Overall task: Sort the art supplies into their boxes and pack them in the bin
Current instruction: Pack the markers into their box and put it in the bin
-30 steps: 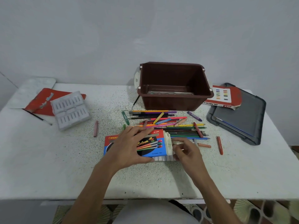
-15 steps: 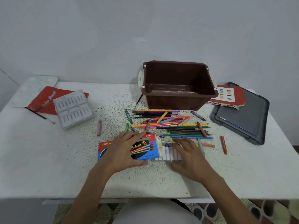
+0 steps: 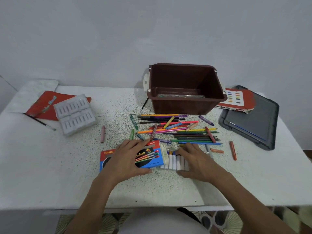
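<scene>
A blue and red paint box (image 3: 148,157) lies flat on the white table (image 3: 50,174), near the front. My left hand (image 3: 126,159) grips it, fingers over the top and thumb at the near edge. A tray of white tubes (image 3: 172,162) sticks out of the box's right end. My right hand (image 3: 197,159) covers that tray, with fingers at its far side and thumb at its near side. Behind them lies a loose pile of coloured pencils and crayons (image 3: 185,132). The brown bin (image 3: 185,106) stands behind the pile, with a clear palette (image 3: 179,96) in it.
An oil pastel box (image 3: 234,100) rests on a grey lid (image 3: 253,120) at the right. At the left are a white plastic insert (image 3: 76,114), a red box (image 3: 40,105) and a paintbrush (image 3: 40,122). Stray crayons include a pink one (image 3: 102,134) and a red one (image 3: 232,150).
My right hand has moved from pinching the tray's end to lying over the tray of tubes. The box sits a little further left under my left hand.
</scene>
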Demonstrator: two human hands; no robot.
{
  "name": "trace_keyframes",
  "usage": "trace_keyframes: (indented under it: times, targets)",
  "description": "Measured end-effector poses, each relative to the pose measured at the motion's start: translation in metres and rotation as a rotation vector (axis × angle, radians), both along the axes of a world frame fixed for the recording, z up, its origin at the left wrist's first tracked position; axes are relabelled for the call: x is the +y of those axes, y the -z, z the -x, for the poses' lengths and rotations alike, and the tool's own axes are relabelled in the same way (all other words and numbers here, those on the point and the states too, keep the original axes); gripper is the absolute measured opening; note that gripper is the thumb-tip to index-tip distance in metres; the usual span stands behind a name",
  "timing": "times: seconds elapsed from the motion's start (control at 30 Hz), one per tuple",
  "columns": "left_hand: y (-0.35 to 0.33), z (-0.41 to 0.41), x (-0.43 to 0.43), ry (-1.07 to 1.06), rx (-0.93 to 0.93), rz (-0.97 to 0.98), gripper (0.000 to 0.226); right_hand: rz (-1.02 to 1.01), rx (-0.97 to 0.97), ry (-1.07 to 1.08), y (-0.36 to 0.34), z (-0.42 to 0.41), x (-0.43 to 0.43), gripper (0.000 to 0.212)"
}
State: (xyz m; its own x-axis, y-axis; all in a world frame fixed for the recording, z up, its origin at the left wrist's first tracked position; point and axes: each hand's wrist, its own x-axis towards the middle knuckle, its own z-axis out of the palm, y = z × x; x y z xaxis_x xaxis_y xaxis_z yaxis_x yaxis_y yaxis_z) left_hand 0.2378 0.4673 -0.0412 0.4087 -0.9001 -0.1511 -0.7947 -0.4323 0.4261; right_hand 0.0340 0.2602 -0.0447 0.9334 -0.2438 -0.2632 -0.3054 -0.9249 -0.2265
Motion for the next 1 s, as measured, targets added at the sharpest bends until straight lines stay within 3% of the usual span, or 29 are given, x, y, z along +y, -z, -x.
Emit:
trace_keyframes:
  times: [0.37, 0.73, 1.0]
  targets:
    - [0.004, 0.005, 0.001, 0.022, -0.004, 0.008, 0.105, 0.028, -0.088, -0.008, -0.014, 0.017, -0.007, 0.068]
    - [0.003, 0.008, -0.013, 0.06, -0.067, -0.061, 0.106, 0.04, -0.157, 0.117, -0.049, 0.033, -0.039, 0.063]
    - [-0.004, 0.032, -0.026, 0.111, 0.009, -0.071, 0.108, 0.02, -0.162, 0.147, -0.053, 0.043, -0.047, 0.063]
